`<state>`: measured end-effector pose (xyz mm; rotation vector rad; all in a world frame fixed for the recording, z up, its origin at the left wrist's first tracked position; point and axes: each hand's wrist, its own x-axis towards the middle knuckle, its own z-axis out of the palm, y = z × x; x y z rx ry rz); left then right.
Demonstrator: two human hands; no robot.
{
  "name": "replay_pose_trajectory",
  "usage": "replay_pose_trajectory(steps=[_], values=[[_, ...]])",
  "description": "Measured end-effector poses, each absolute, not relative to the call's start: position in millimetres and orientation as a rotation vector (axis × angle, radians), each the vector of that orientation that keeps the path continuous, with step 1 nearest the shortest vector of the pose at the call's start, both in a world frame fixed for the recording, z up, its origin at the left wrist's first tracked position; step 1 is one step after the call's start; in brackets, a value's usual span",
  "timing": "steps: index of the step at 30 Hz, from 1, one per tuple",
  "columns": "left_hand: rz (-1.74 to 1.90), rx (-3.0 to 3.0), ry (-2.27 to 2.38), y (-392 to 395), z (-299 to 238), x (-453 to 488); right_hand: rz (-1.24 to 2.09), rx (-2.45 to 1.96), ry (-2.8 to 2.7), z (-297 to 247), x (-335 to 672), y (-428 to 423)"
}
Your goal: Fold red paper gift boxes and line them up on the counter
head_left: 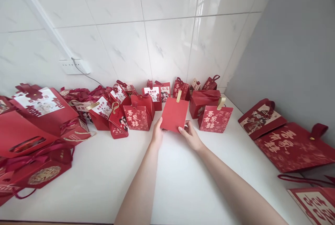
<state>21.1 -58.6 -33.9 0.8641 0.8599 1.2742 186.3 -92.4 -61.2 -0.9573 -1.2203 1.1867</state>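
Observation:
Both of my hands hold a plain red gift box point(174, 114) with a gold ribbon tab on top, standing on the white table point(167, 176) in the middle of a row of boxes. My left hand point(157, 133) grips its lower left corner. My right hand point(190, 135) pinches its lower right edge with the fingertips. Just left of it stands a red box with gold characters point(137, 117). Another patterned red box with a gold tab point(215, 118) stands to its right.
Several small red gift boxes point(154, 93) line the tiled wall point(167, 43). Larger red bags and boxes point(39, 113) pile up at the left. Flat red bags point(293, 144) lie at the right by a grey wall. A socket with a cable point(74, 66) is on the wall.

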Motion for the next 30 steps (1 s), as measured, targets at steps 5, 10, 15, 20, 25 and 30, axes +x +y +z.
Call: replay_pose_trajectory(steps=[5, 10, 15, 20, 25, 30], values=[[1.271, 0.951, 0.863, -57.1, -36.8, 24.3, 1.034, -0.984, -1.163, -54.7, 186.5, -94.5], [1.305, 1.052, 0.960, -54.5, -43.2, 31.7, 1.032, -1.086, -1.108, -56.7, 185.4, -97.0], [1.330, 1.107, 0.963, -52.2, -46.2, 35.1, 1.050, -1.091, -1.065, -58.8, 185.7, -96.4], [1.414, 1.112, 1.008, -57.0, -45.0, 33.8, 1.073, -1.051, -1.099, -57.6, 191.4, -97.0], [1.480, 0.995, 1.037, -64.3, -42.3, 33.9, 1.061, -1.022, -1.179, -59.9, 199.1, -102.1], [1.441, 1.040, 1.020, -76.8, -43.9, 36.2, 1.121, -0.954, -1.115, -63.5, 203.7, -104.7]])
